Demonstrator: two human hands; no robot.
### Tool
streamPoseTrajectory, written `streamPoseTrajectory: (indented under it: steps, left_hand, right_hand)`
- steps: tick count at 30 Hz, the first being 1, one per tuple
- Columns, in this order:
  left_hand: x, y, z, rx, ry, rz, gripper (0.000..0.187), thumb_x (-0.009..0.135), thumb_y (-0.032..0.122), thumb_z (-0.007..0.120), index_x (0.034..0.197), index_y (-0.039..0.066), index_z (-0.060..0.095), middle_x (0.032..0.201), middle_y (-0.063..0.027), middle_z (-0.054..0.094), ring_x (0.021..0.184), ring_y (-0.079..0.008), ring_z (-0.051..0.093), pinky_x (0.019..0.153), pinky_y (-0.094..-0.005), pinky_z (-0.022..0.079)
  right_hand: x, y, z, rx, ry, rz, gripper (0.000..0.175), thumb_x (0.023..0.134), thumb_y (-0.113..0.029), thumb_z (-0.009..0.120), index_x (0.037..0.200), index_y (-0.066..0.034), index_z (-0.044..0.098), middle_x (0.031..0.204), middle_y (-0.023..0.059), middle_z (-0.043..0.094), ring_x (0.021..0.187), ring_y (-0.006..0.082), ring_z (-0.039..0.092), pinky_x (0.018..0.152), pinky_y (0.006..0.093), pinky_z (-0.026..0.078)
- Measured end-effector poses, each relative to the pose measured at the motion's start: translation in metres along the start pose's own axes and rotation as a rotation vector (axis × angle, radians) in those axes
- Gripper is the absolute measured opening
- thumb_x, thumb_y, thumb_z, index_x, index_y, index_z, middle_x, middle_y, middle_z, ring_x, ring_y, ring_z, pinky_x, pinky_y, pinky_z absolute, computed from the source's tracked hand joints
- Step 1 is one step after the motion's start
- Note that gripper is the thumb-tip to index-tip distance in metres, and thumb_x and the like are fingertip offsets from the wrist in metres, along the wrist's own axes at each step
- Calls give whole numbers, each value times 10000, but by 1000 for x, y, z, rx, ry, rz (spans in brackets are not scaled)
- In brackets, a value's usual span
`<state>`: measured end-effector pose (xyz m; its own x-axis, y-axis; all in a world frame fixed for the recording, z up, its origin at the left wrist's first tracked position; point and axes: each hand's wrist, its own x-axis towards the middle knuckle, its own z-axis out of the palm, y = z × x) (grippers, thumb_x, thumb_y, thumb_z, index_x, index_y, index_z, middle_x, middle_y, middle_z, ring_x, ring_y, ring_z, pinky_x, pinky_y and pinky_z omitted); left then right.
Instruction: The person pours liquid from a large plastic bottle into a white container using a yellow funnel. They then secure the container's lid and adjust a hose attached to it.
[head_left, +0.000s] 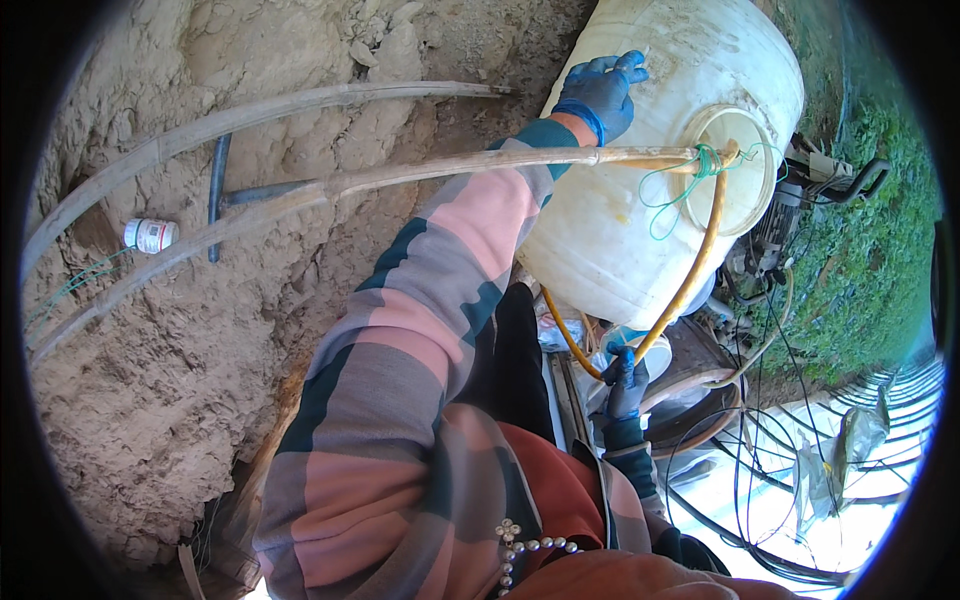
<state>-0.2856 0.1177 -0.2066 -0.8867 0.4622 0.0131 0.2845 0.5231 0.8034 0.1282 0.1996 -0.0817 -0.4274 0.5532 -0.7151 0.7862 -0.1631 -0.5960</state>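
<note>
My left hand (600, 97), in a blue glove, is at the wall of a large white plastic tank (600, 217), its fingers partly spread and holding nothing visible. Lower down, my gloved right hand (626, 382) grips a yellow hose (694, 277). From there the hose rises in a bend to the tank's round opening (731, 172). Green twine (706, 161) binds it to the end of a bamboo pole (450, 166) at that opening. The pole passes over my left forearm. Whether my left palm presses on the tank cannot be told.
A second bamboo strip (225, 116) curves along the earthen wall (187, 360), near a small white bottle (151, 235) and a dark pipe (218, 195). Beyond the tank lies a motor-like machine (784, 214). A white bucket (658, 358), a large brown vessel (694, 427) and loose black cables (739, 465) are at the right.
</note>
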Motion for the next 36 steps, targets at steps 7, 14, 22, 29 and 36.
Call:
streamPoseTrajectory:
  steps: [7,14,22,29,36]
  left_hand:
    - [-2,-3,3,-194,4,-12,428,804,39,472,1199,121,611,1337,-96,528,1146,-290,546,1001,-333,411]
    - [-18,-13,11,-530,143,1,437,809,-37,496,1222,68,592,1305,-133,543,1216,-260,494,1008,-300,387]
    - [-138,-52,-20,-621,479,-695,330,786,81,722,1094,29,617,870,-50,640,803,-123,595,734,-277,514]
    - [-281,-94,-55,-71,369,-781,413,711,88,756,1105,89,633,753,-33,613,645,-132,553,612,-301,470]
    - [-385,-102,-87,350,243,-1018,796,715,238,774,1387,48,391,1309,-205,489,1212,-330,461,1021,-409,369]
  right_hand:
    - [1,1,1,39,-3,27,342,953,-363,554,910,-35,642,590,-21,479,508,73,438,491,220,347]
    - [3,7,-4,11,-15,-12,329,963,-344,534,863,-38,602,606,-37,464,525,69,432,472,229,334]
    - [3,7,-7,6,-38,-17,334,965,-342,524,914,-27,622,614,-27,477,526,75,450,482,228,353]
    - [4,1,-6,-81,-74,-61,376,960,-370,517,934,-25,662,605,-24,482,531,83,464,492,235,364]
    - [2,-8,-3,-86,-77,-25,418,962,-396,499,919,-19,675,607,-35,470,552,84,463,510,247,365]
